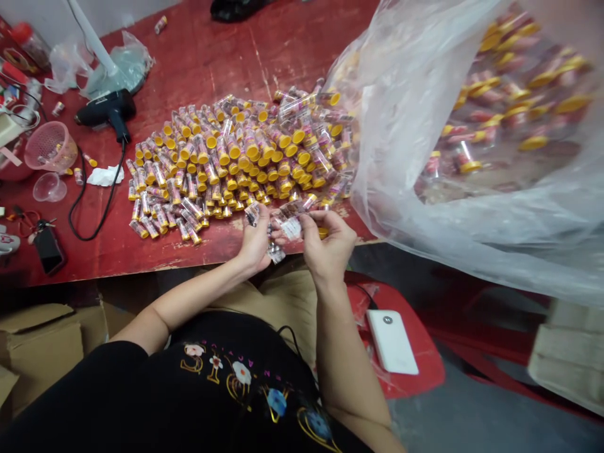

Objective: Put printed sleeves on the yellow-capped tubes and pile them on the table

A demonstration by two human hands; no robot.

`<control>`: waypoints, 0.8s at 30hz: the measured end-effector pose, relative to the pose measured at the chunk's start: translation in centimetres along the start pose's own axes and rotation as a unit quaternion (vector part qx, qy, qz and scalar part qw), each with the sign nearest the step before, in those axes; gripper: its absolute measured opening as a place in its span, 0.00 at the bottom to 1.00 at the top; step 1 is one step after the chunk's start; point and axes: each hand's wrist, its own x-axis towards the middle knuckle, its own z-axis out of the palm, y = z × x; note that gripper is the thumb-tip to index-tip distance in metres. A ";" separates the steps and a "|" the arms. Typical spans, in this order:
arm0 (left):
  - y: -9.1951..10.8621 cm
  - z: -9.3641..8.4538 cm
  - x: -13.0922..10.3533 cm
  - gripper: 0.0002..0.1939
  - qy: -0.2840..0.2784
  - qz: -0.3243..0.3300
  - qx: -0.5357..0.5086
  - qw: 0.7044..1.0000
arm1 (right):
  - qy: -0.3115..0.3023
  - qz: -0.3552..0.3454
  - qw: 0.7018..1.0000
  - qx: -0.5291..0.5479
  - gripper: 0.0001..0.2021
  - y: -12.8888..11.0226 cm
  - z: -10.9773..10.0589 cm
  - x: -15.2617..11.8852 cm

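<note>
My left hand (257,240) is closed round some small clear plastic pieces with dark print, their ends sticking out above and below the fingers. Between thumb and fingers, my right hand (329,244) pinches a flat clear plastic sleeve (291,228) with white print. Both hands are close together over the table's front edge. Just beyond them lies a wide heap of small clear tubes (245,151) with yellow caps and pinkish contents. Whether the plastic pieces in the left hand are separate or joined cannot be made out.
A large clear plastic bag (391,126) of similar tubes stands at the right. On the red table (207,50) are a black heat gun (111,112) with its cord, a pink basket (51,146) and a phone (48,247). A white power bank (392,341) lies on a red stool (427,362).
</note>
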 end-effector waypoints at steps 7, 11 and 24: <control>-1.7 0.3 -0.1 0.31 0.018 0.118 0.004 0.993 | -0.033 -0.050 0.998 0.023 0.12 0.5 0.7 0.0; -1.2 0.7 0.2 0.26 0.051 0.093 -0.016 0.994 | 0.034 -0.081 0.996 0.030 0.12 -0.1 0.7 -0.1; 0.4 0.1 -1.6 0.30 0.003 0.057 0.084 0.995 | 0.055 -0.086 0.995 -0.023 0.11 0.2 -2.1 0.1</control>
